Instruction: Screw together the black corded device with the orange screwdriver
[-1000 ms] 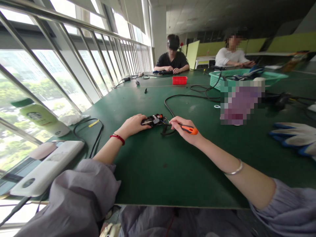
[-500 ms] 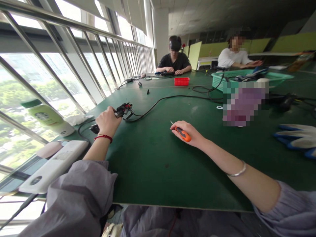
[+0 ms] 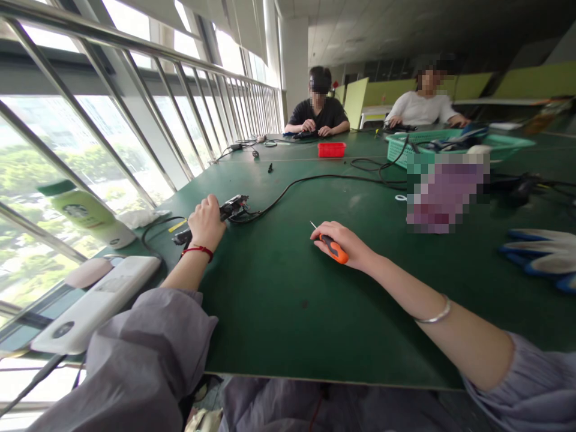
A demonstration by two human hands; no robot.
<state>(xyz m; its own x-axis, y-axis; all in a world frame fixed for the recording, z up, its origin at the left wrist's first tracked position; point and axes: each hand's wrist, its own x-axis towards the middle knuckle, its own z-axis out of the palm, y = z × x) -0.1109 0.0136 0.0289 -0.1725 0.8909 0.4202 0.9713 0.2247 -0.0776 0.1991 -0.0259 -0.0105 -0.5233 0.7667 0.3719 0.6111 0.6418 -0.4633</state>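
My left hand (image 3: 207, 223) is closed around a long black device (image 3: 233, 207), with small parts exposed at its far end and a black cable (image 3: 288, 187) running off to the right. The device's exact kind cannot be made out; its near end shows below my wrist. In my right hand (image 3: 341, 243) lies an orange and dark grey screwdriver (image 3: 335, 249). Its thin metal shaft points forward and left, past my fingertips. The two hands are apart, and the screwdriver does not touch the device.
On the left stand a green bottle (image 3: 87, 213) and a white power bank (image 3: 96, 305) by the railing. A red tray (image 3: 332, 150), a green basket (image 3: 398, 150) and blue-white gloves (image 3: 544, 255) lie on the green table (image 3: 297, 336). Two people sit across.
My left hand has shifted slightly right with the black device, which has turned and shows more of its body. My right hand with the screwdriver has hardly moved.
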